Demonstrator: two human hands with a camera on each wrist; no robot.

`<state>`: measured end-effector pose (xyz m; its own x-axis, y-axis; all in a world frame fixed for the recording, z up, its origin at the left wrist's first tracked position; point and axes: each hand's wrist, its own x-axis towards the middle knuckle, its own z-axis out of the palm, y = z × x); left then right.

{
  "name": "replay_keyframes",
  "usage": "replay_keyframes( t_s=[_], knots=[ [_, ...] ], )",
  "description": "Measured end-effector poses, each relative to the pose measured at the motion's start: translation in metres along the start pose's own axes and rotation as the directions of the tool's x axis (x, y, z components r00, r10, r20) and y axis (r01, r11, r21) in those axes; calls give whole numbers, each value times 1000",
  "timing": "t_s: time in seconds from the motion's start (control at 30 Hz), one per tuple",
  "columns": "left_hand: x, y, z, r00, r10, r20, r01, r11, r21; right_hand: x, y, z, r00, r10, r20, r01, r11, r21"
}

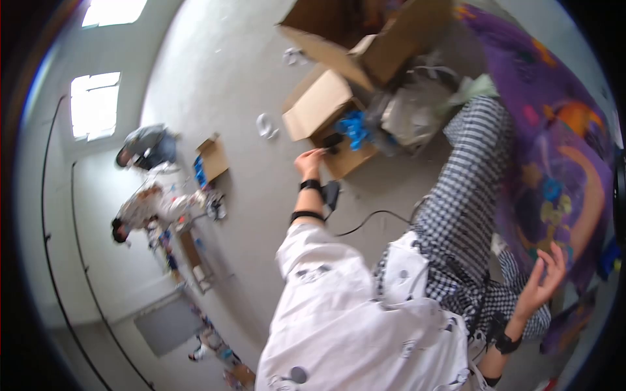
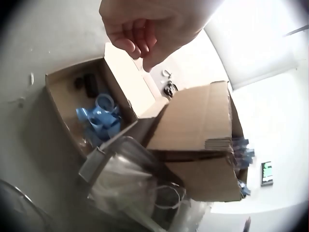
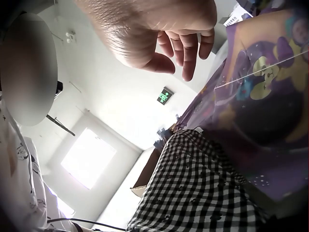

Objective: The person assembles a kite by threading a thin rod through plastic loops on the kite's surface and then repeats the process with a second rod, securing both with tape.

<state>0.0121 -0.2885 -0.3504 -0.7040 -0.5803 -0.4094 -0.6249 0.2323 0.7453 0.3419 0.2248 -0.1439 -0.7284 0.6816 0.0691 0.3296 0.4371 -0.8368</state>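
My left hand reaches out beside a small open cardboard box. Its fingers curl loosely, the thumb extends down past them, and nothing shows between them. Inside that box lie a crumpled blue plastic item and a small black object, which sits apart from the hand in the left wrist view. My right hand hangs with relaxed fingers close to a purple sheet printed with cartoon figures. It holds nothing.
A larger open cardboard box stands beside the small one. Next to both is a bin with a clear plastic liner. A black cable runs over the floor by my checked trousers. Two people sit farther off near another box.
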Motion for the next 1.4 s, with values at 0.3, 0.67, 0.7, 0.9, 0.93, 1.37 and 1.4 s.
replay_keyframes(
  t_s=[0.3,0.67,0.7,0.9,0.93,1.37,1.4],
  knots=[
    [4,40,-9,988,134,-79,-110,960,258,-3,15,-13,999,-11,50,16,994,-105],
    [-2,56,14,958,164,236,-230,929,288,-2,19,-59,996,-24,-89,5,978,-210],
    [-1,53,12,884,197,425,-250,966,72,-1,22,-66,994,-26,-105,0,970,-242],
    [-14,73,39,878,10,478,-40,998,52,-2,38,-115,974,-115,-196,-6,850,-527],
    [-30,88,46,880,35,474,-122,980,154,1,44,-122,964,-117,-239,-22,862,-507],
    [-375,157,178,-56,726,685,-899,262,-351,124,246,-291,418,455,-787,-459,853,249],
    [-386,152,182,-72,711,699,-898,259,-356,124,246,-293,357,566,-743,-479,794,374]
  ],
)
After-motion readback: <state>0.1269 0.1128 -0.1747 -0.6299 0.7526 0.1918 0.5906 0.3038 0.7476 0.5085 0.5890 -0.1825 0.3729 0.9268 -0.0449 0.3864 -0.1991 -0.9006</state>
